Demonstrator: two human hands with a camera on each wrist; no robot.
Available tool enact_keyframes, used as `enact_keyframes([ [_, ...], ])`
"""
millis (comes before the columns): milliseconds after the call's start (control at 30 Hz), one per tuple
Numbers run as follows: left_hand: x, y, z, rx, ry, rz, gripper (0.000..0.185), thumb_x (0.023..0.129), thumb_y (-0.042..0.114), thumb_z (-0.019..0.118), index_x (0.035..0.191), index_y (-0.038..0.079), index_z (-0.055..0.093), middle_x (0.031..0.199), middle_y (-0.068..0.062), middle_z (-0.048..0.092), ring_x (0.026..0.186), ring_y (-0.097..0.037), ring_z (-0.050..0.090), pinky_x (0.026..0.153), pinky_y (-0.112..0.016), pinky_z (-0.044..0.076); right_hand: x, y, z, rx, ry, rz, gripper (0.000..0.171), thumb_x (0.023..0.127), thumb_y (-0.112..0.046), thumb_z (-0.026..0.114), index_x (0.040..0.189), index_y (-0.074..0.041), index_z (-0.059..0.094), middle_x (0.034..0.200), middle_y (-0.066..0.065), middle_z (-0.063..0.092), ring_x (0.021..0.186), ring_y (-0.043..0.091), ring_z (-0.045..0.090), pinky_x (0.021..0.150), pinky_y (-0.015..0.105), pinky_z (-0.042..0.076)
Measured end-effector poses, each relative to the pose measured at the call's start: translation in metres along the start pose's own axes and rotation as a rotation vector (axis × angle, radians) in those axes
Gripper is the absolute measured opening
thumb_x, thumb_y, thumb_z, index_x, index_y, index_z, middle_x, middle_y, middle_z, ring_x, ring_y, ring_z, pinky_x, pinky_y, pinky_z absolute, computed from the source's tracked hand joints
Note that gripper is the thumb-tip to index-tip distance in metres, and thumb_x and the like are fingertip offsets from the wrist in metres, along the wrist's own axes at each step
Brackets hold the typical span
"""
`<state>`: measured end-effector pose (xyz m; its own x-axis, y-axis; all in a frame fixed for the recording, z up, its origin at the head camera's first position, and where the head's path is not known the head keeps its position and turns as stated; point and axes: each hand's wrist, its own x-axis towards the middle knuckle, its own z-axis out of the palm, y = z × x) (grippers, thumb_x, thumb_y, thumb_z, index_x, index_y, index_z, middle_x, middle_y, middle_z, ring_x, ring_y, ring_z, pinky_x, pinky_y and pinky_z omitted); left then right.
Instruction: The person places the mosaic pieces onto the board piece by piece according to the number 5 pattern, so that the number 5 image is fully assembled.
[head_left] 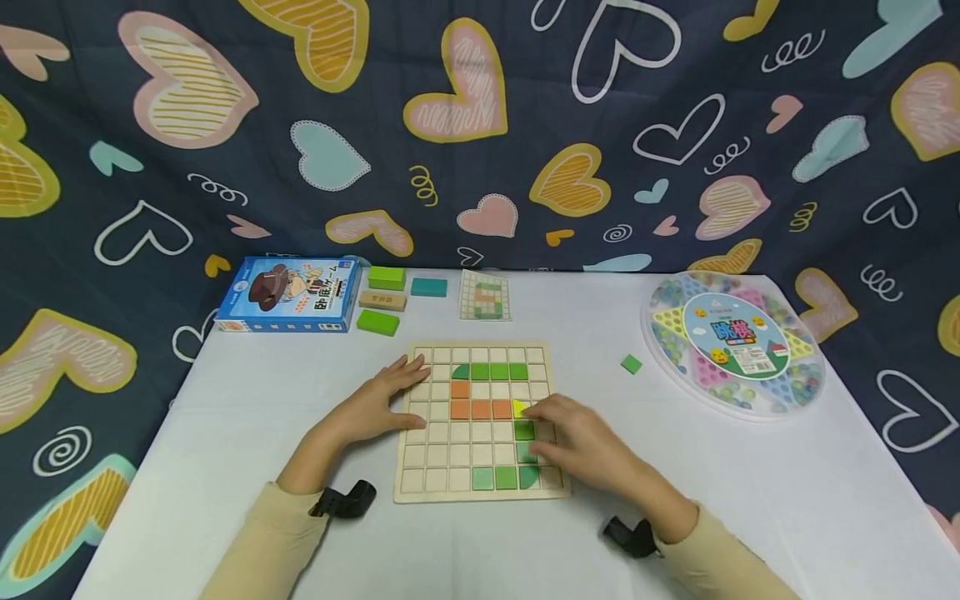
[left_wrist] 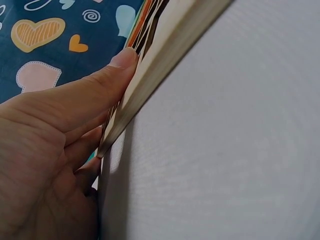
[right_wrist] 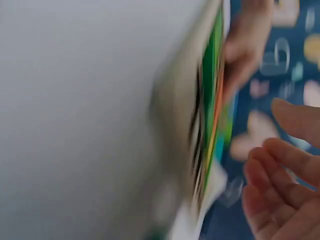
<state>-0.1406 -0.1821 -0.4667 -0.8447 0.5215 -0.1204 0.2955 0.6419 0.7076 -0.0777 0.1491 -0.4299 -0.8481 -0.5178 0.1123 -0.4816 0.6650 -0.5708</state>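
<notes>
A wooden grid board (head_left: 480,499) lies flat on the white table, with square and rounded tiles in some cells. My left hand (head_left: 371,408) rests on its left edge, fingers spread; the left wrist view shows the thumb (left_wrist: 97,90) against the rim. Over the board's right side is my right hand (head_left: 588,442), its fingertips near a yellow tile (head_left: 518,408). The right wrist view, partly blurred, shows the fingers (right_wrist: 280,185) loosely bent, with nothing between them. Orange tiles (head_left: 481,409) run across the middle, green tiles (head_left: 498,372) along the top, and more green tiles (head_left: 506,477) along the bottom.
A loose green tile (head_left: 631,364) lies right of the board. Behind it stand a pattern card (head_left: 485,297), a teal block (head_left: 429,287), green blocks (head_left: 378,322), a wooden block (head_left: 382,300) and a blue game box (head_left: 288,292). A round marble game case (head_left: 735,400) sits at right.
</notes>
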Motion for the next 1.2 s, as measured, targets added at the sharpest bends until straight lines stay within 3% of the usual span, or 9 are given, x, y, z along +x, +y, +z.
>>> enact_keyframes([
  [167,0.0,0.0,0.001,0.001,0.005,0.003,0.083,0.077,0.037,0.077,0.145,0.011,0.039,0.158,-0.006,0.022,0.146,-0.034,0.009,0.113,-0.061,0.013,-0.005,0.063,-0.038,-0.06,0.209,0.177,0.038,0.082,-0.012,0.073,0.117,-0.001,0.063,0.111,0.013,0.065,0.099,0.026,0.062,0.084,0.044,0.052],
  [300,0.001,-0.001,0.003,-0.011,-0.003,0.0,0.083,0.077,0.037,0.077,0.146,0.012,0.039,0.158,-0.005,0.022,0.147,-0.033,0.008,0.113,-0.061,0.012,-0.012,0.102,-0.06,-0.093,0.224,0.366,0.039,0.085,-0.012,0.069,0.121,0.003,0.06,0.113,0.021,0.062,0.1,0.036,0.06,0.085,0.05,0.05],
  [400,0.001,0.0,0.003,-0.011,-0.005,-0.005,0.083,0.076,0.037,0.077,0.146,0.013,0.039,0.158,-0.004,0.022,0.147,-0.033,0.008,0.113,-0.062,0.013,-0.017,0.113,-0.067,-0.086,0.193,0.422,0.041,0.087,-0.015,0.067,0.123,0.003,0.058,0.115,0.023,0.061,0.101,0.039,0.06,0.086,0.052,0.049],
  [633,-0.001,0.0,0.0,-0.002,0.0,-0.001,0.083,0.077,0.036,0.077,0.146,0.012,0.038,0.158,-0.005,0.021,0.147,-0.033,0.009,0.114,-0.06,0.012,-0.028,0.098,-0.058,0.011,0.093,0.319,0.038,0.085,-0.018,0.071,0.119,-0.002,0.063,0.112,0.013,0.066,0.098,0.026,0.063,0.084,0.038,0.053],
  [800,0.0,-0.001,0.0,-0.001,0.004,0.002,0.083,0.077,0.037,0.077,0.146,0.012,0.038,0.158,-0.006,0.022,0.147,-0.033,0.009,0.114,-0.061,0.013,-0.043,0.076,-0.042,0.079,-0.053,0.19,0.037,0.08,-0.02,0.076,0.114,-0.009,0.066,0.107,0.0,0.066,0.091,0.011,0.061,0.079,0.025,0.053],
  [900,-0.001,0.0,-0.001,-0.001,0.005,-0.001,0.083,0.077,0.037,0.077,0.146,0.012,0.038,0.158,-0.006,0.022,0.147,-0.034,0.009,0.113,-0.061,0.013,-0.047,0.067,-0.034,0.052,-0.126,0.123,0.033,0.079,-0.019,0.076,0.11,-0.012,0.066,0.105,-0.006,0.062,0.09,0.007,0.059,0.079,0.024,0.052],
  [1033,0.0,0.002,-0.001,-0.008,0.003,0.0,0.082,0.077,0.036,0.077,0.146,0.012,0.038,0.158,-0.006,0.022,0.147,-0.034,0.009,0.114,-0.061,0.012,-0.046,0.06,-0.028,-0.019,-0.138,0.099,0.029,0.08,-0.014,0.075,0.107,-0.014,0.064,0.103,-0.008,0.059,0.09,0.006,0.057,0.079,0.024,0.051],
  [1200,0.0,0.001,-0.001,-0.001,0.0,-0.002,0.082,0.078,0.036,0.076,0.146,0.012,0.038,0.158,-0.006,0.022,0.147,-0.034,0.009,0.113,-0.061,0.014,-0.039,0.04,-0.025,0.034,-0.141,0.091,0.029,0.08,-0.013,0.075,0.106,-0.015,0.063,0.101,-0.009,0.06,0.089,0.007,0.058,0.078,0.025,0.051],
])
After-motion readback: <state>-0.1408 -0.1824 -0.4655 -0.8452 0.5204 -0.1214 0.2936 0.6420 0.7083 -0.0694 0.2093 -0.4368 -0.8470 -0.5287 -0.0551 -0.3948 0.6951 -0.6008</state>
